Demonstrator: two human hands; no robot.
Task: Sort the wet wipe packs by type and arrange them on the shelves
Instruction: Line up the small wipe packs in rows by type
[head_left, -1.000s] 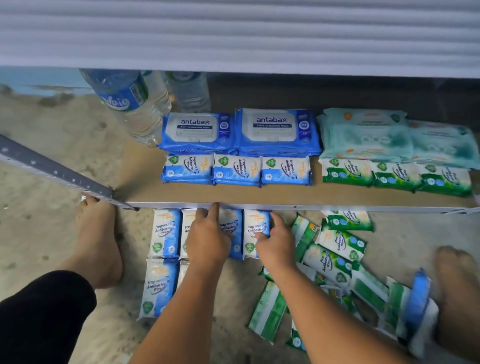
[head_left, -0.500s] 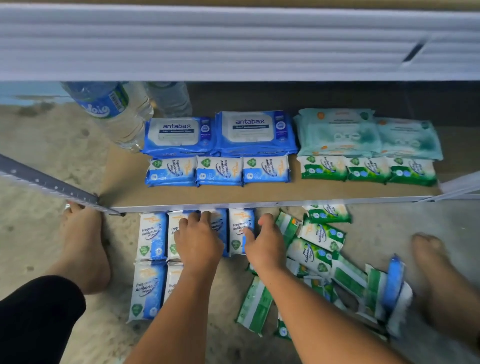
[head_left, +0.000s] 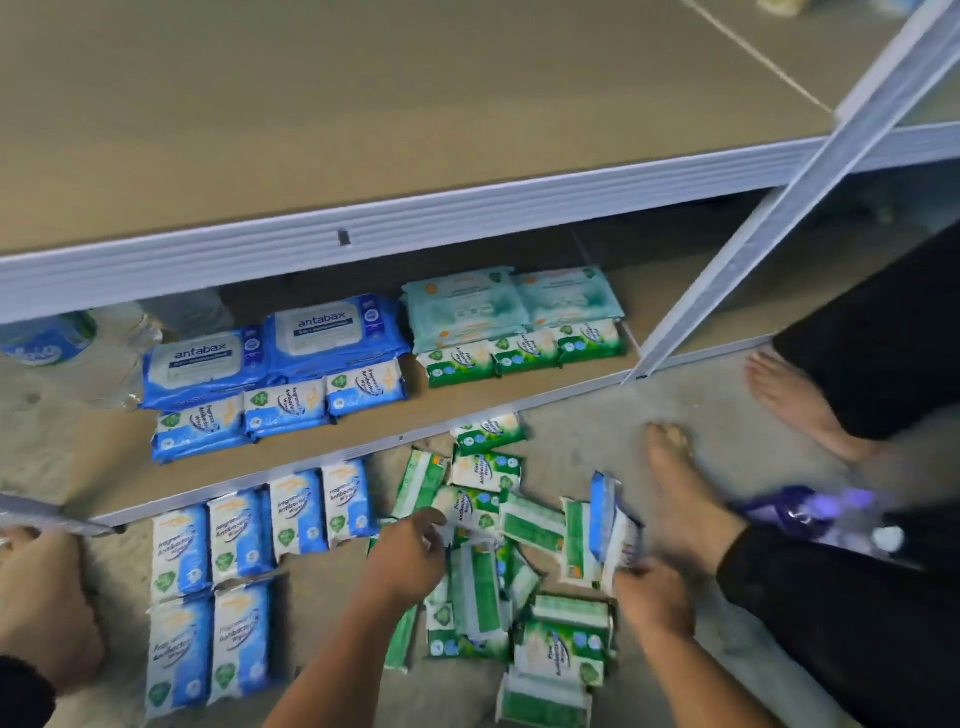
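A loose pile of green wipe packs (head_left: 530, 525) lies on the floor in front of the low shelf (head_left: 260, 480). My left hand (head_left: 410, 558) is on the pile's left side, its fingers curled on the edge of a green pack (head_left: 470, 506). My right hand (head_left: 652, 597) touches the upright packs at the pile's right edge, where one blue pack (head_left: 602, 512) stands; blur hides its grip. Several blue packs (head_left: 244, 551) lie in rows on the floor. On the shelf are two Antabax packs (head_left: 208, 358), small blue packs (head_left: 283, 410), teal packs (head_left: 467, 306) and small green packs (head_left: 524, 353).
An upper shelf board (head_left: 415, 223) overhangs the low shelf. A white shelf post (head_left: 779, 208) slants down on the right. Water bottles (head_left: 52, 343) stand at the shelf's left end. My bare feet (head_left: 680, 499) flank the packs; another person's foot (head_left: 795, 400) and a purple object (head_left: 810, 512) are right.
Both hands left the blue packs by the shelf edge and moved right onto the green pile. The view swung up and right, showing the upper shelf board.
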